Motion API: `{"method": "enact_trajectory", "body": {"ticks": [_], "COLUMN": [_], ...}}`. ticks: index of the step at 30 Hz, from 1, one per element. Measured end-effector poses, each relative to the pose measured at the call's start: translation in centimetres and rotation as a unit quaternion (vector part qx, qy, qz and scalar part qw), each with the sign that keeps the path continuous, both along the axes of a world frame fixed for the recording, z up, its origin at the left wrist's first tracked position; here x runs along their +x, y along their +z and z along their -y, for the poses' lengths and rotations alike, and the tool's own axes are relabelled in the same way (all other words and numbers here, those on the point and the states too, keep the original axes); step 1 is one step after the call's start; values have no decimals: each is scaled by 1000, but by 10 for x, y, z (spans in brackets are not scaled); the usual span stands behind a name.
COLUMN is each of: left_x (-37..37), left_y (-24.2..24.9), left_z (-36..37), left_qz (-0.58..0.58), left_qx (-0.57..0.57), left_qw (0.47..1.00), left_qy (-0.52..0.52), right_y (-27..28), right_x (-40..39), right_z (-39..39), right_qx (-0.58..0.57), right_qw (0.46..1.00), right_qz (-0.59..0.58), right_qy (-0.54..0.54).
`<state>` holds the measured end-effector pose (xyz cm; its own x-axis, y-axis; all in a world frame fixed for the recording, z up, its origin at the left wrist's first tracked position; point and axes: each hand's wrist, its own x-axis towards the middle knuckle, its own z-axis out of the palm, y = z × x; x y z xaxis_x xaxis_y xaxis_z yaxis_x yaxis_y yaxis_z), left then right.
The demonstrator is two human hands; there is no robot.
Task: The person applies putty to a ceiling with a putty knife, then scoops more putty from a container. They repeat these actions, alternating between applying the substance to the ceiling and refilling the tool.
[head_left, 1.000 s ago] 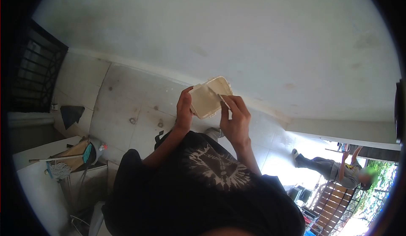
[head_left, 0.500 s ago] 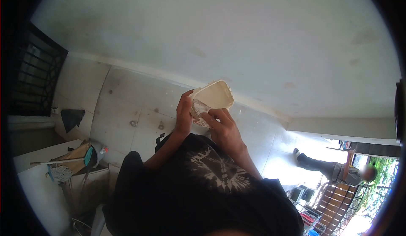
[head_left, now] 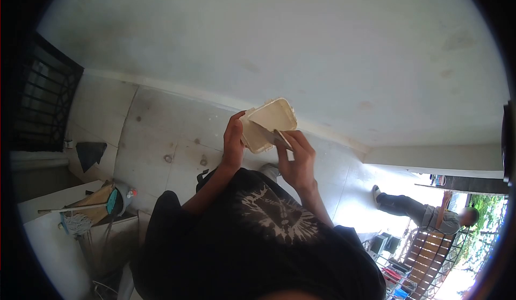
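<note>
My left hand (head_left: 233, 144) is wrapped around one side of a cream plastic tub (head_left: 280, 107), holding it tilted so that its inside shows. Pinched in my right hand (head_left: 299, 161) is a thin, flat scraper (head_left: 269, 134), which overlaps the inside of the tub. Its grip end is mostly hidden by the fingers. Both hands are in front of my black shirt, with the tub between them.
A broad pale wall (head_left: 301, 47) rises ahead above a tiled floor (head_left: 156, 122). At lower left are a mop (head_left: 78, 222) and a bucket (head_left: 122, 197). A person (head_left: 430, 214) stands at right near a slatted bench (head_left: 428, 251). A dark grille (head_left: 45, 93) stands at left.
My right hand has shifted slightly right and turned, lifting the scraper into clearer view. The whitish, reddish-streaked patch seen in the tub earlier no longer shows. My left hand keeps its grip.
</note>
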<state>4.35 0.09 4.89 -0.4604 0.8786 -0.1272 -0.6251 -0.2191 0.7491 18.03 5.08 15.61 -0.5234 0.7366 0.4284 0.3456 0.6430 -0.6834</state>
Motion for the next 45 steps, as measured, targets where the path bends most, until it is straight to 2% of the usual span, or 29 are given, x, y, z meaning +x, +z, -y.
{"method": "enact_trajectory", "body": {"ticks": [2, 4, 6, 9, 12, 15, 19, 22, 24, 29, 38, 40, 42, 45], "left_x": [-1, 2, 3, 4, 5, 5, 5, 5, 7, 7, 7, 5, 4, 6], "left_y": [-1, 1, 1, 0, -3, 2, -1, 1, 2, -2, 3, 3, 4, -1], "left_z": [1, -4, -1, -1, -2, 0, 1, 3, 1, -1, -1, 0, 3, 0], "left_qz": [3, 4, -1, -10, -14, -7, -6, -16, -4, 0, -25, -24, -11, 3], "left_qx": [-5, -4, -9, -7, -16, -5, -17, 2, -20, 5, -8, -4, 17, 3], "left_qw": [1000, 1000, 1000, 1000, 1000, 1000, 1000, 1000, 1000, 1000, 999, 999, 1000, 1000], "left_qy": [-4, -1, 5, 9, 15, 20, 15, 20, 8, 8, 30, 29, 13, 19], "right_y": [-13, -3, 6, -8, 9, -8, 2, -14, -16, -3, 16, 1, -16, -6], "right_x": [-1, 1, 1, -2, 1, -3, 1, 0, 2, 1, 8, 4, 3, 9], "right_z": [-4, -6, 0, -5, 1, -2, -3, -5, -7, 1, -3, -7, -11, -10], "right_qx": [-46, -32, -9, -38, 1, -22, 1, 12, 4, -17, 38, 43, -19, -14], "right_qw": [999, 999, 999, 999, 998, 1000, 1000, 999, 995, 990, 996, 996, 999, 999], "right_qz": [15, 13, -28, 14, -11, 14, 5, 18, 51, 68, -36, -28, -3, -12], "right_qy": [-3, 0, -45, -31, -56, -14, -11, -50, 86, 122, -67, -78, -38, -46]}}
